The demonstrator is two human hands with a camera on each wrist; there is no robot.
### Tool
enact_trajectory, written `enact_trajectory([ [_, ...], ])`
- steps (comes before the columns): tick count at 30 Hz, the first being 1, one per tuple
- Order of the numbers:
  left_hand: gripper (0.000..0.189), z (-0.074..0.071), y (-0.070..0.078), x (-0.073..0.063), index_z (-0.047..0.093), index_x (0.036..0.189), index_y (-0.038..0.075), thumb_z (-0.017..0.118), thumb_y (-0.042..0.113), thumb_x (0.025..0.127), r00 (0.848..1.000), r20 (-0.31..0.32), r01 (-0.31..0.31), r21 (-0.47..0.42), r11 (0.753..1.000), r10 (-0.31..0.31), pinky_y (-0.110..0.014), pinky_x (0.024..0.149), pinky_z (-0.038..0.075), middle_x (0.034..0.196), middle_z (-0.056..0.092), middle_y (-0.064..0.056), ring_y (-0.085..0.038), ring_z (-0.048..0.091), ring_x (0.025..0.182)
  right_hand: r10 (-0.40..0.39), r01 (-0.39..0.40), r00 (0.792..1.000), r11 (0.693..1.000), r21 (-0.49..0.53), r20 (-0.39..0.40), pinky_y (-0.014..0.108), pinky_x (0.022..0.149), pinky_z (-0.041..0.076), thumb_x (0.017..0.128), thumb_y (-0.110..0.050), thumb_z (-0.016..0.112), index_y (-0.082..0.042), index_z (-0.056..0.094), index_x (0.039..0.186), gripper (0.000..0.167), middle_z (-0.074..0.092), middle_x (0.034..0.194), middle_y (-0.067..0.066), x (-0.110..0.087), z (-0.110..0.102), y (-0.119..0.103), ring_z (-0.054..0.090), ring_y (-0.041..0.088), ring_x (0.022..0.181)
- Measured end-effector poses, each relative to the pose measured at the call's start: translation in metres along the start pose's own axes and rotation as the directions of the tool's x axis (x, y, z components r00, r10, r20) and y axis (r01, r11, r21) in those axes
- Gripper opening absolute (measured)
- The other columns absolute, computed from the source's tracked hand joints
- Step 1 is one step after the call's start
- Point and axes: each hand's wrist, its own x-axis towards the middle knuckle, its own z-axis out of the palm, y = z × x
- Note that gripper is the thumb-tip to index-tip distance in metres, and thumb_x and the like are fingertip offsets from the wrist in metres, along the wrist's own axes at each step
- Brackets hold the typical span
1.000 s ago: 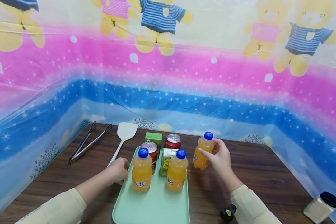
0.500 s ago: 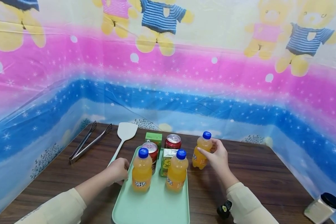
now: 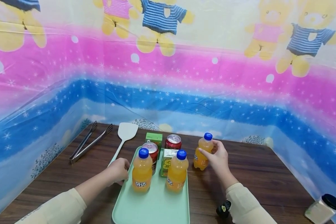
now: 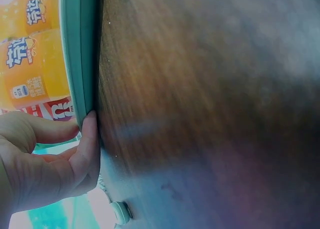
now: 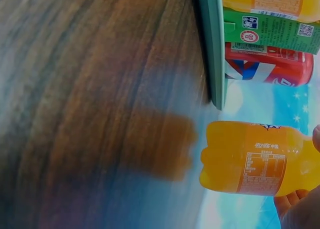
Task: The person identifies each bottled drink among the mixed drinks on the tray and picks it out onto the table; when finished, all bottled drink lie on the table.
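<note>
My right hand (image 3: 219,156) holds an orange soda bottle (image 3: 203,157) with a blue cap, thumb and fingers round its upper part. In the right wrist view the bottle's base (image 5: 207,156) hangs a little above the table, beside the tray's far right corner. My left hand (image 4: 55,164) pinches the left rim of the light green tray (image 3: 151,208) between thumb and fingers. Two more orange soda bottles, a left one (image 3: 142,175) and a right one (image 3: 177,175), stand on the tray. Behind them are two red soda cans (image 3: 154,149) and two green drink cartons (image 3: 165,166).
Left of the tray, a pale spatula (image 3: 126,131) and metal tongs (image 3: 86,147) lie on the dark wooden table (image 3: 257,174). A clear jar with a black lid (image 3: 323,208) is at the right edge. A patterned cloth (image 3: 184,81) hangs around the table.
My right forearm has shifted slightly left. The held bottle moved a little left, then slightly back right and down. My left hand and the tray have stayed put.
</note>
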Motion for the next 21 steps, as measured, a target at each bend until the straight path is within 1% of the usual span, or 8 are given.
enact_trajectory([
  [7,0.03,0.0001,0.0006,0.0009,0.054,0.101,-0.011,0.06,-0.017,0.072,1.0,0.009,-0.004,0.0,1.0,0.004,-0.034,0.052,0.057,0.078,0.052,-0.014,-0.022,0.059,0.067,0.028,-0.028,1.0,1.0,-0.008,0.009,0.046,0.094,0.047,0.076,-0.026,0.078,-0.004,0.047,0.122,0.06,0.054,0.117,0.014,0.0001,0.003,0.0042,0.052,0.029,0.108],
  [15,0.03,-0.0008,-0.0004,0.001,0.055,0.1,-0.01,0.06,-0.017,0.072,1.0,0.01,0.004,-0.003,1.0,-0.004,-0.033,0.052,0.057,0.078,0.052,-0.014,-0.022,0.059,0.066,0.031,-0.031,1.0,0.999,-0.01,0.006,0.047,0.095,0.046,0.077,-0.025,0.078,-0.004,0.047,0.122,0.059,0.054,0.118,0.015,0.0008,0.0056,0.0036,0.052,0.03,0.109],
  [21,0.029,-0.0007,-0.001,0.0017,0.054,0.1,-0.01,0.06,-0.016,0.073,1.0,0.011,-0.01,0.002,1.0,0.01,-0.033,0.052,0.057,0.078,0.052,-0.014,-0.021,0.058,0.066,0.041,-0.041,0.999,0.999,-0.027,0.001,0.046,0.095,0.046,0.077,-0.024,0.077,-0.003,0.045,0.122,0.059,0.053,0.118,0.015,0.0018,0.0055,0.003,0.051,0.03,0.11],
])
